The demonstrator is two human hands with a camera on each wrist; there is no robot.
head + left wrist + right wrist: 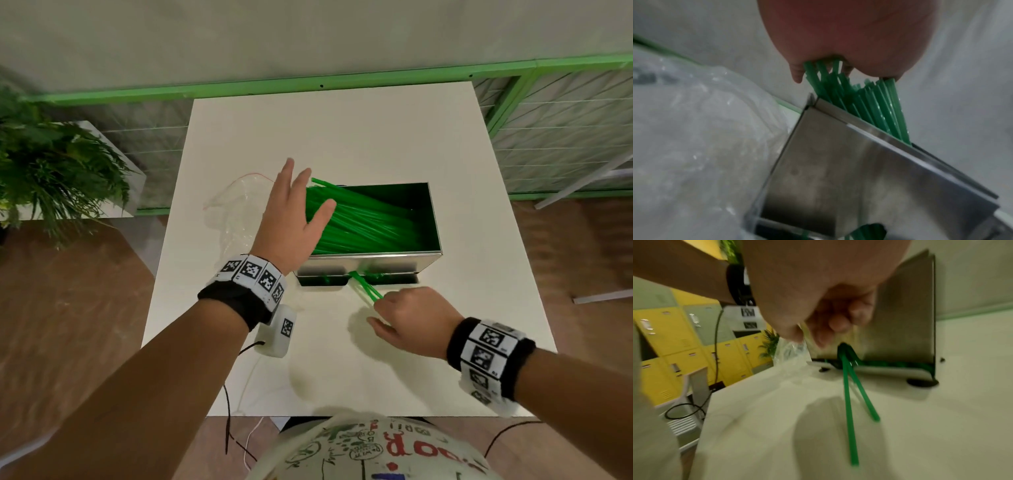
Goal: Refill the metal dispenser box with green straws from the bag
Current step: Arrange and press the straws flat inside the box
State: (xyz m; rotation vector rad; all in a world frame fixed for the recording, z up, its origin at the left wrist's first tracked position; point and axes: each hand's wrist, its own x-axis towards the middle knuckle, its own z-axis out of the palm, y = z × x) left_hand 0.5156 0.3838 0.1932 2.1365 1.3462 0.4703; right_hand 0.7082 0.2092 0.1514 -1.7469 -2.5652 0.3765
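Observation:
The open-topped metal dispenser box (387, 263) (828, 170) (900, 313) stands mid-table, holding a slanted heap of green straws (363, 222) (873, 110) whose ends stick up over its left wall. My left hand (298, 202) (838, 32) is flat with straight fingers, its palm against those ends. Two straws (363, 288) (847, 394) poke out of the front slot and lie on the table. My right hand (407, 318) (818, 288) hovers over their near ends, fingers curled, holding nothing. The clear plastic bag (236, 212) (694, 129) (791, 352) lies crumpled left of the box.
The white table (342, 137) ends close behind the box at a green-framed railing (308, 82). A potted plant (51, 171) stands off the left side. Cables hang off the near edge by my left wrist. Yellow lockers (674, 329) are behind me.

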